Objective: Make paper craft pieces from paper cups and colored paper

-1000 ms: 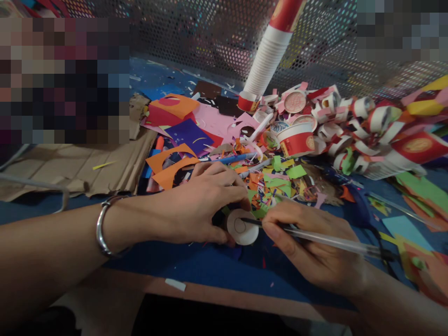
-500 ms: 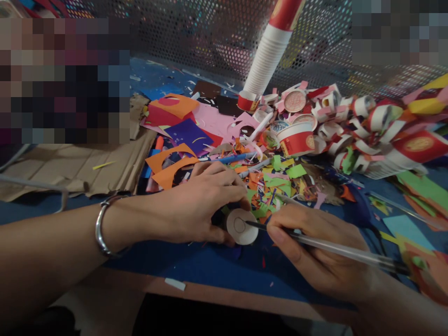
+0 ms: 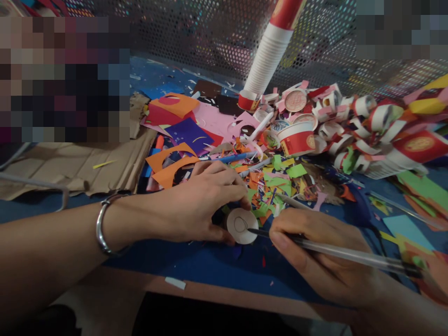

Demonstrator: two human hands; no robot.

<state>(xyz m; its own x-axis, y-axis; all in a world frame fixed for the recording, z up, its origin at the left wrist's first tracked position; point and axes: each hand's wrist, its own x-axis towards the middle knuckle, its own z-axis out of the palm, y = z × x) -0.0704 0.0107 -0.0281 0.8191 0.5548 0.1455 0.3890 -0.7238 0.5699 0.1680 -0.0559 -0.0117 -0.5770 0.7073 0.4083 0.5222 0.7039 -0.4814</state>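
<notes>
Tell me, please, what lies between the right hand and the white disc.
In the head view, the dark front of the pen spans from the right hand to the white disc; the blue table shows beneath it.

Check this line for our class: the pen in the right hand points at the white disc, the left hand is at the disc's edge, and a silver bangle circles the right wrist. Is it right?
Not quite: the head view shows the silver bangle around the left wrist. The pen, right hand, white disc and left hand are as stated.
</notes>
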